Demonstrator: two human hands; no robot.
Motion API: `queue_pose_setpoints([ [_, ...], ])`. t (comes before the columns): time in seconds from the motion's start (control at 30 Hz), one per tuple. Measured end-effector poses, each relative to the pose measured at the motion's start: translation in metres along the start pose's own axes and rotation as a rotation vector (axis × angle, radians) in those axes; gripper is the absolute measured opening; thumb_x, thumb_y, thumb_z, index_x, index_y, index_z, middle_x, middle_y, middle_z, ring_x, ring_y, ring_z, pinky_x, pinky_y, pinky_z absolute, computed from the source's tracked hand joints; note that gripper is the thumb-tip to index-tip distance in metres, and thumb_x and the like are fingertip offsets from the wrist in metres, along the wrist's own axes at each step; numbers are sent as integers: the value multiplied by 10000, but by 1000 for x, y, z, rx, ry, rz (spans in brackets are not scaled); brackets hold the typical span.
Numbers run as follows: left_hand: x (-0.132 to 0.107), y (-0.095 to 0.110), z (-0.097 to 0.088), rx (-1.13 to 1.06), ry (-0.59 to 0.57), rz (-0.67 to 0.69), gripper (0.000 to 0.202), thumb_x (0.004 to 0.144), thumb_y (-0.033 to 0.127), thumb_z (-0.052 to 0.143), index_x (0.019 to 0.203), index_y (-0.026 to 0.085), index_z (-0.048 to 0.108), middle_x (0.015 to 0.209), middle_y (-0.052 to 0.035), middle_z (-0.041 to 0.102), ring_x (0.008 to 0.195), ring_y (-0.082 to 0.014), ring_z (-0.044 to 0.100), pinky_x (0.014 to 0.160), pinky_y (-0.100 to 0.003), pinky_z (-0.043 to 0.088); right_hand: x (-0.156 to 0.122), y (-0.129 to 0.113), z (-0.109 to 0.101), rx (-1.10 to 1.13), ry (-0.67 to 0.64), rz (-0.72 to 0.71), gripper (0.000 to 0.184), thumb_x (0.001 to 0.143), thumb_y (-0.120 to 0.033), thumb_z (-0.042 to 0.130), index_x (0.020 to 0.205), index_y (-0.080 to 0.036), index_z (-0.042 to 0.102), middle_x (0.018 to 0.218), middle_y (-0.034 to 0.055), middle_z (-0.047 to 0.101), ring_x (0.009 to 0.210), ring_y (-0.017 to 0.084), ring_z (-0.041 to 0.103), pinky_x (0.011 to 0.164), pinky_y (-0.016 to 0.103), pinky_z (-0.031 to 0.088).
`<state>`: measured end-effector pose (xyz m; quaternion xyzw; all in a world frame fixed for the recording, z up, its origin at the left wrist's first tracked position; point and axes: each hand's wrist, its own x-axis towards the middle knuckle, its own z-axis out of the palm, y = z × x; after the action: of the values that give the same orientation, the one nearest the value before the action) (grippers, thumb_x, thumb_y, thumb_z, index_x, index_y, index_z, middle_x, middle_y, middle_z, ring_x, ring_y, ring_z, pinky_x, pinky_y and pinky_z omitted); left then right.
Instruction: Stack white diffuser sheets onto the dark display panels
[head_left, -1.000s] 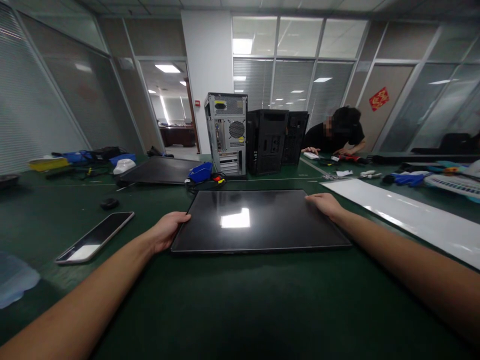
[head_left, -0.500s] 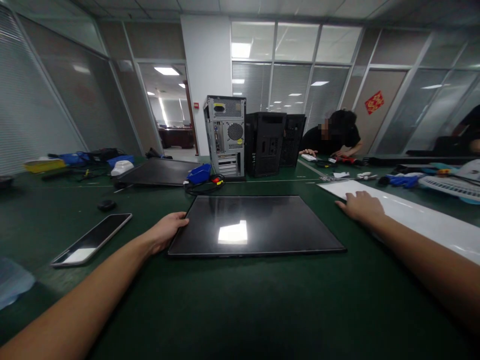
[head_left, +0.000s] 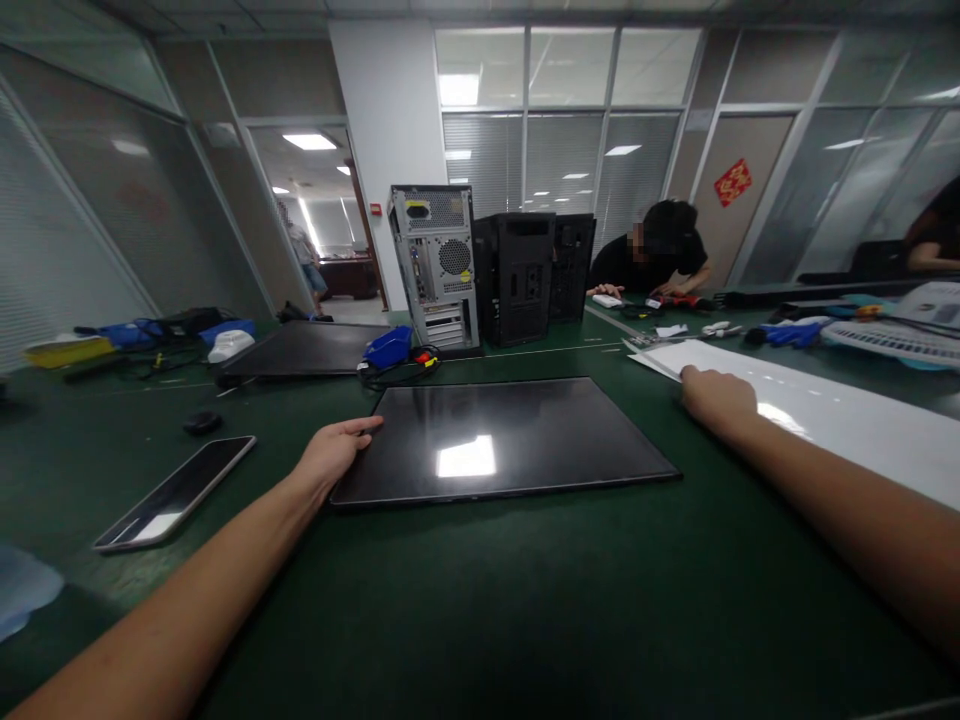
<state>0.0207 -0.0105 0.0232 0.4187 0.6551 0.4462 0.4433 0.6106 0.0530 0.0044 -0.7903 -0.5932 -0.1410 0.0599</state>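
Observation:
A flat black screen panel [head_left: 510,440] lies on the green table in front of me, a bright ceiling-light reflection on its glass. My left hand [head_left: 335,455] grips its left edge, a finger and thumb at the rim; the other fingers are partly hidden. On the right, my right hand [head_left: 718,398] is closed on the near-left edge of a white sheet [head_left: 847,420]. That edge looks slightly raised, with another white layer [head_left: 651,362] showing under its far-left corner. The fingertips of my right hand are hidden.
A phone [head_left: 176,493] and a small black round object [head_left: 202,423] lie left. Behind the panel stand several computer cases [head_left: 435,265], a blue tray [head_left: 388,346] with cables and another dark panel [head_left: 307,348]. A co-worker [head_left: 660,250] leans over the far right side.
My right hand has gone from lying with spread fingers on the white sheet to gripping its edge, which has lifted a little. My left hand stays at the panel. The view has shifted slightly.

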Motion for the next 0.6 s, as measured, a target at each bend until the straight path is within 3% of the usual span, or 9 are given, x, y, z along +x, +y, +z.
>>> queue_pose_setpoints([
  [0.13, 4, -1, -1, 4, 75, 22, 501, 792, 35, 595, 1267, 159, 691, 784, -71, 781, 566, -195, 702, 524, -279, 553, -5, -15, -11, 33, 71, 8, 400, 937, -312, 486, 1286, -153, 603, 1051, 228, 676, 885, 318, 633, 698, 401, 405],
  [0.23, 5, -2, -1, 18, 99, 27, 494, 789, 39, 601, 1258, 155, 701, 800, -74, 783, 584, -198, 704, 544, -285, 552, -15, -38, -22, 76, 145, -80, 399, 935, -391, 496, 1268, -198, 604, 1031, 166, 698, 886, 306, 645, 731, 383, 439],
  [0.4, 6, -5, 2, 62, 122, 8, 465, 810, 57, 580, 1241, 174, 710, 818, -74, 780, 570, -182, 696, 552, -282, 546, -50, -92, -41, 189, 212, -554, 329, 933, -331, 474, 1196, -214, 632, 1049, 82, 722, 870, 253, 673, 736, 346, 467],
  [0.6, -2, -2, 1, -30, -19, -40, 497, 852, 96, 554, 1337, 193, 603, 845, -81, 762, 605, -207, 710, 551, -315, 562, -102, -142, -61, 357, 90, -1041, 324, 981, -383, 446, 1153, -221, 667, 1050, 57, 723, 914, 205, 673, 805, 336, 487],
])
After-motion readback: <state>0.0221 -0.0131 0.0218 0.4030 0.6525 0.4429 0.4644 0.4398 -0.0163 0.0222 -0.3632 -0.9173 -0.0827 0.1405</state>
